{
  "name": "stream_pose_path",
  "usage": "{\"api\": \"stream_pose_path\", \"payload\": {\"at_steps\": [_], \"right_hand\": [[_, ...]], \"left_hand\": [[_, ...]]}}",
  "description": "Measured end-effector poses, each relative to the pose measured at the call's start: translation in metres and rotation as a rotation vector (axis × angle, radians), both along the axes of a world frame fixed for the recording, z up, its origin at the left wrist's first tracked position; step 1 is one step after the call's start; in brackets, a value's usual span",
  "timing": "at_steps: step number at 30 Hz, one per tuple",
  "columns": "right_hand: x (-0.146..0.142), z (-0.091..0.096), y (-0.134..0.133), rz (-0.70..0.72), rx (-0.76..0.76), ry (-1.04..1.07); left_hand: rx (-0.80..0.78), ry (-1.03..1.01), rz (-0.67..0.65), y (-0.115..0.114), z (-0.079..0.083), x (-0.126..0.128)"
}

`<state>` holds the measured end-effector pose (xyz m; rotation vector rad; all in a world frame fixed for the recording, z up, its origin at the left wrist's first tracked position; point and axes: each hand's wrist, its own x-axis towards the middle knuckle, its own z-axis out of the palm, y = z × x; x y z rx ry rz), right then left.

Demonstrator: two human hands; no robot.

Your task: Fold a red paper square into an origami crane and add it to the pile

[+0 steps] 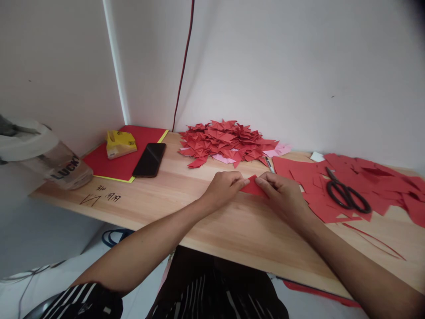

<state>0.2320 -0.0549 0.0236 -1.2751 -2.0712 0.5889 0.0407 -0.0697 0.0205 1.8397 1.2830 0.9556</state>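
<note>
Between both hands, just over the wooden table (212, 230), is a small piece of red paper (251, 186). My left hand (226, 188) pinches its left side with thumb and forefinger. On the right side, my right hand (282, 192) grips it the same way, and its fingers hide part of the paper. Behind the hands lies a heap of folded red paper pieces (226, 139), with some pink paper among them. Cut red paper sheets (318, 186) spread out to the right of my right hand.
Black-handled scissors (347, 195) lie on the red sheets, and a pen (269, 165) beside the heap. At left are a phone (150, 159), a yellow packet (121, 144) on red card (99, 166), and a clear bottle (63, 164). A wall stands behind.
</note>
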Motion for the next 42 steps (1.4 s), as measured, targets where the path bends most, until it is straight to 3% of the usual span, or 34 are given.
{"api": "stream_pose_path", "payload": {"at_steps": [8, 21, 42], "right_hand": [[0.0038, -0.0018, 0.0032, -0.027, 0.002, 0.011], [0.0033, 0.0002, 0.0011, -0.045, -0.011, 0.048], [0.0059, -0.0021, 0.0038, -0.036, -0.028, 0.075]], "left_hand": [[-0.029, -0.031, -0.049, -0.0021, 0.0041, -0.0008], [0.027, -0.008, 0.039, 0.0010, -0.0017, -0.0004], [0.046, 0.028, 0.048, 0.0009, -0.0029, -0.0010]]}}
